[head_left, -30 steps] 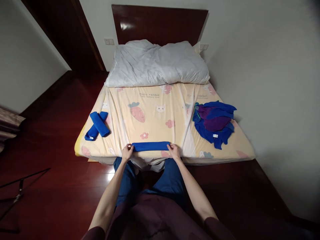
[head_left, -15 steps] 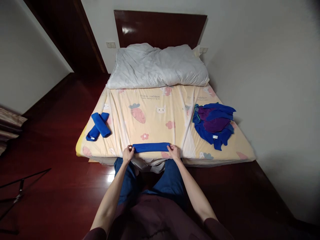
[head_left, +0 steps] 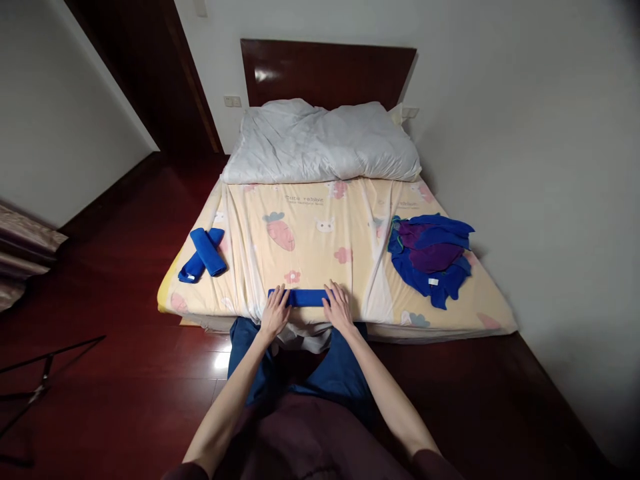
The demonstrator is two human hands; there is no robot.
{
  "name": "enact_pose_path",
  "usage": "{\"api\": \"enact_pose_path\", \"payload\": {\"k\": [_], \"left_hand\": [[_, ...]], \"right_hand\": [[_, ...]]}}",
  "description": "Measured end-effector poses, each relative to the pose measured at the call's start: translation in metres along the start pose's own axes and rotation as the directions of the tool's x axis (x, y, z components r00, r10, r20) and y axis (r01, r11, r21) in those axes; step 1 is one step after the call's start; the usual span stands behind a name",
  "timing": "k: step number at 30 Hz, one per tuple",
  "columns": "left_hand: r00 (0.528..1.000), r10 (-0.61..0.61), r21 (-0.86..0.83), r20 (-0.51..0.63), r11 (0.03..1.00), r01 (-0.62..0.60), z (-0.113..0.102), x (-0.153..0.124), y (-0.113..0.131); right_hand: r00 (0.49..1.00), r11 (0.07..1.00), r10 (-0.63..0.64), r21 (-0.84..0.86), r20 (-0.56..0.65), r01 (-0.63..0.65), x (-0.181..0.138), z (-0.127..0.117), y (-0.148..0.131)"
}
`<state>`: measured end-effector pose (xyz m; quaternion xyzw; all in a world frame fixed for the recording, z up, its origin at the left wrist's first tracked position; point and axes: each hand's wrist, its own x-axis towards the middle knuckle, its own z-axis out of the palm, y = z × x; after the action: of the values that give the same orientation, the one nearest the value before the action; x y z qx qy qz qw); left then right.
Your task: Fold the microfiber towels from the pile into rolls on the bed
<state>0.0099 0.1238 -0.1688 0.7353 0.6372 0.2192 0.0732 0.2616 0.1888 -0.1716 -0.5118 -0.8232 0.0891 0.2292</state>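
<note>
A long folded blue towel (head_left: 305, 297) lies across the near edge of the bed (head_left: 320, 247). My left hand (head_left: 275, 312) rests flat on its left part, fingers stretched out. Over the towel's right part my right hand (head_left: 338, 308) presses flat, fingers spread too. Neither hand grips the cloth. Two rolled blue towels (head_left: 204, 252) lie crossed at the bed's left edge. On the right side of the bed sits a loose pile of blue and purple cloths (head_left: 431, 257).
A white duvet (head_left: 320, 141) is bunched at the head of the bed under a dark wooden headboard (head_left: 327, 70). Dark red wooden floor surrounds the bed. A thin black stand (head_left: 40, 380) lies on the floor at left. A white wall runs along the right.
Both hands have moved inward from the towel's ends and now lie flat on top of it. The view has shifted slightly nearer and lower.
</note>
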Motion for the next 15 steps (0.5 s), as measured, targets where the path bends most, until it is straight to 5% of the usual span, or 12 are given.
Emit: {"api": "enact_pose_path", "payload": {"k": [6,15], "left_hand": [[0.998,-0.004,0.054,0.067,0.999,0.001,0.026,-0.012,-0.012],[0.972,-0.235,-0.068,-0.028,0.970,0.233,0.010,-0.048,-0.021]], "right_hand": [[0.984,0.993,-0.106,-0.032,0.143,0.112,-0.016,0.017,0.007],[0.989,0.998,-0.045,-0.025,0.142,0.049,-0.031,0.017,0.038]]}}
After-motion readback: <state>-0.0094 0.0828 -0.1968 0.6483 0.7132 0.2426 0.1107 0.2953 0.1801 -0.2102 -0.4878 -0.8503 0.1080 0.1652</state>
